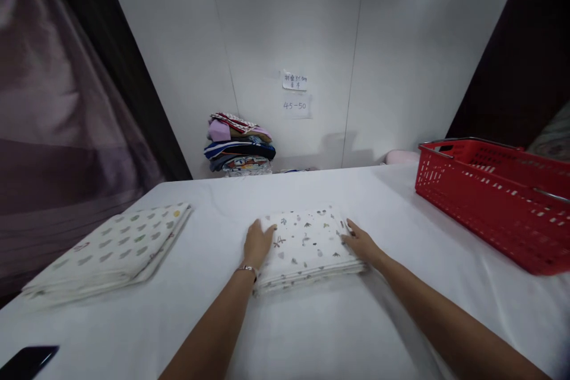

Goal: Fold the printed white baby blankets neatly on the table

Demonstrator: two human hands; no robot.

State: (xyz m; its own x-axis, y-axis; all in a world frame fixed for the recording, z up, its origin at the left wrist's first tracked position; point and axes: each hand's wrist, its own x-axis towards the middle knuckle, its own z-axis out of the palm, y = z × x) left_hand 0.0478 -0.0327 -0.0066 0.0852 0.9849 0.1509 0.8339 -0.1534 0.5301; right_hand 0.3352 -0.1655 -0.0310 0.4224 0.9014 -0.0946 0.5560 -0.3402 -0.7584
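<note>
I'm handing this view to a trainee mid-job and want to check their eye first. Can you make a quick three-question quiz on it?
1. Multiple choice: what pattern shows on top of the folded cloth between the left hand and the right hand?
A) wide stripes
B) small scattered motifs
C) large checks

2. True or false: the red basket is to the right of that cloth.

3. Fill in: the bracelet is worn on the ____ wrist.

Key: 1. B; 2. true; 3. left.
</note>
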